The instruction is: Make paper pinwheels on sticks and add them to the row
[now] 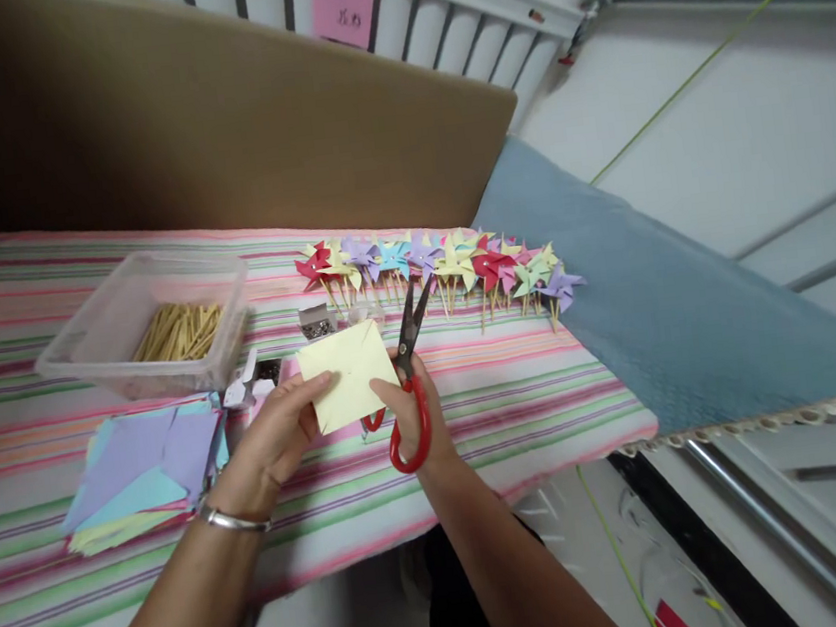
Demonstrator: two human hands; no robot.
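Yellow paper square (349, 387) is pinched by the left hand (271, 446); red-handled scissors (409, 353), blades parted, are gripped by the right hand (404, 406). Cutting seems unstarted; the edge needs feeding between blades.

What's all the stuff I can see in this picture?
paper square: one, pale yellow, between both hands
scissors: one, red handles, blades open, in right hand
pinwheels: many, mixed colours, row behind the scissors
tub: one, clear, left, holding sticks
sticks: many, tan, in tub
paper stack: one, purple, blue, yellow, near left
cloth: one, striped, underneath
mat: one, blue, right
cardboard: one, brown, behind
left hand: one, pinching paper square
right hand: one, holding scissors
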